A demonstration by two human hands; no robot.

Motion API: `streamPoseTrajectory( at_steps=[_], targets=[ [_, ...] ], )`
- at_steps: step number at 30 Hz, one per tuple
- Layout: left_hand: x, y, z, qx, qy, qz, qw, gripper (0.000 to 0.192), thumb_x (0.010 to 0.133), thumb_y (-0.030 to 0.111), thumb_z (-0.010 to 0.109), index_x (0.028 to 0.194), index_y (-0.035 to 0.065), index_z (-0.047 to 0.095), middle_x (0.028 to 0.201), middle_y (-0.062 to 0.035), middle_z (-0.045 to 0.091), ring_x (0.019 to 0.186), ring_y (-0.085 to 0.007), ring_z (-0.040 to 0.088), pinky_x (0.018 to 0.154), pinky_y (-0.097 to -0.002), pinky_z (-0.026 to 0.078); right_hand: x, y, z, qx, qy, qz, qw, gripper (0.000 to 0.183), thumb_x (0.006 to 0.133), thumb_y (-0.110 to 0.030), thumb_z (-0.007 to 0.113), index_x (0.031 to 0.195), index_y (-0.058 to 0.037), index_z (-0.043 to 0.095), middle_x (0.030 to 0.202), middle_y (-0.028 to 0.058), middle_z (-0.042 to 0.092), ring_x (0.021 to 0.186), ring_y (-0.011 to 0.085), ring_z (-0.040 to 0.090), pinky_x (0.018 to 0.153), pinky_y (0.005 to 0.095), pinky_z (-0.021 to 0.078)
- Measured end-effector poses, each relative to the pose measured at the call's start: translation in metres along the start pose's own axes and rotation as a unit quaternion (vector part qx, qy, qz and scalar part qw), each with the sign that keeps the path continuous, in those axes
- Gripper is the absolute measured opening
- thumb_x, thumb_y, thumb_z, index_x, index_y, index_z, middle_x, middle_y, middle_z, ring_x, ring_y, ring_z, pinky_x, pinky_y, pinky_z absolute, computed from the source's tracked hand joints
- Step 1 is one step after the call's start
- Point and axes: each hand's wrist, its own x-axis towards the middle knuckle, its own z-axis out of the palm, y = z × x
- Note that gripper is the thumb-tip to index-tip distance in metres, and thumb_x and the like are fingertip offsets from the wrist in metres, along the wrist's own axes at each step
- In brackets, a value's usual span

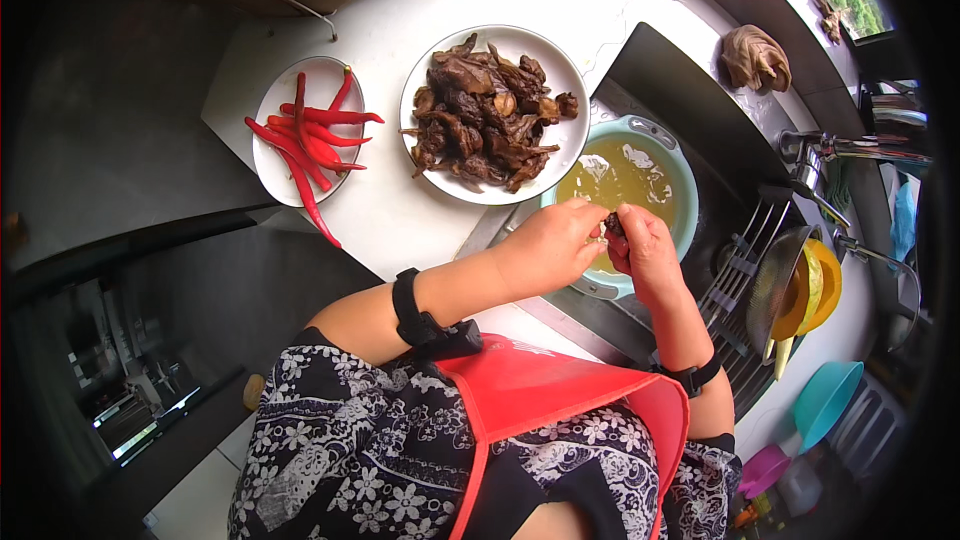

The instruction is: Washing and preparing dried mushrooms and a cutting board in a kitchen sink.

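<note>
Over a pale blue plastic basin (pixel 686 232) of cloudy yellowish water (pixel 645 191), my left hand (pixel 555 244) and my right hand (pixel 652 251) meet at the fingertips. Between them is a small dark brown piece (pixel 614 223), pinched by my right thumb and fingers. My left fingertips grip its other side. It resembles the wet, dark brown pieces of food (pixel 480 112), possibly rehydrated mushrooms, heaped on a round white plate (pixel 416 67) just left of the basin. My fingers hide part of the held piece.
A smaller white plate (pixel 274 101) holds several red chilies (pixel 319 142) on the white counter (pixel 390 232). The basin sits in a dark sink (pixel 660 82) beside a faucet (pixel 810 161). To the right are a rack (pixel 731 285), a mesh strainer (pixel 776 281) and a cut pumpkin (pixel 827 285).
</note>
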Motion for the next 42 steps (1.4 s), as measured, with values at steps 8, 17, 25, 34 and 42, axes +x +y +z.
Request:
streamPoseTrajectory(
  at_steps=[8,17,25,34,42],
  targets=[
    [-0.013,0.014,-0.047,-0.042,0.038,0.026,0.998,0.031,0.076,0.0,0.06,0.107,0.0016,0.056,0.086,-0.0076,0.058,0.064,-0.012,0.056,0.054,-0.0219,0.046,0.069,0.082,-0.086,-0.706,0.112,-0.091,0.693,0.02,0.079,-0.012,0.048,0.093,0.0011,0.055,0.081,0.0208,0.06,0.075,0.0336,0.06,0.067,0.0419,0.0467],
    [-0.081,-0.002,-0.101,-0.156,0.192,-0.13,0.96,0.02,0.082,0.0,0.056,0.101,-0.0016,0.058,0.083,-0.006,0.058,0.064,-0.0078,0.056,0.052,-0.0171,0.043,0.045,0.03,-0.066,-0.597,0.155,-0.13,0.777,0.018,0.078,-0.019,0.057,0.08,-0.001,0.059,0.08,0.019,0.06,0.075,0.0355,0.057,0.068,0.042,0.0447],
    [-0.121,-0.021,-0.115,-0.317,0.226,-0.232,0.891,0.021,0.087,0.006,0.05,0.105,-0.0035,0.054,0.081,-0.0097,0.059,0.061,-0.0086,0.056,0.048,-0.0169,0.041,0.015,-0.082,0.068,-0.409,0.083,-0.375,0.827,0.022,0.076,-0.01,0.058,0.098,-0.0043,0.06,0.089,0.0118,0.057,0.072,0.02,0.055,0.065,0.0283,0.0449],
    [-0.163,-0.027,-0.161,-0.317,0.356,-0.17,0.863,0.02,0.088,0.009,0.048,0.106,-0.0002,0.052,0.076,-0.0047,0.055,0.058,-0.0072,0.053,0.043,-0.0161,0.04,0.013,-0.096,0.097,-0.407,0.097,-0.402,0.814,0.031,0.076,-0.016,0.059,0.105,-0.0031,0.058,0.098,0.0166,0.059,0.072,0.0234,0.058,0.068,0.0328,0.0478],
    [-0.182,-0.08,-0.199,-0.123,0.463,-0.301,0.825,0.04,0.089,0.022,0.05,0.12,0.0013,0.035,0.072,-0.0053,0.051,0.051,-0.0088,0.051,0.04,-0.0185,0.04,0.01,0.007,-0.079,-0.564,0.337,-0.001,0.754,0.046,0.072,-0.022,0.058,0.107,0.0075,0.052,0.099,0.0276,0.057,0.096,0.0367,0.056,0.085,0.0384,0.0435]
  ],
)
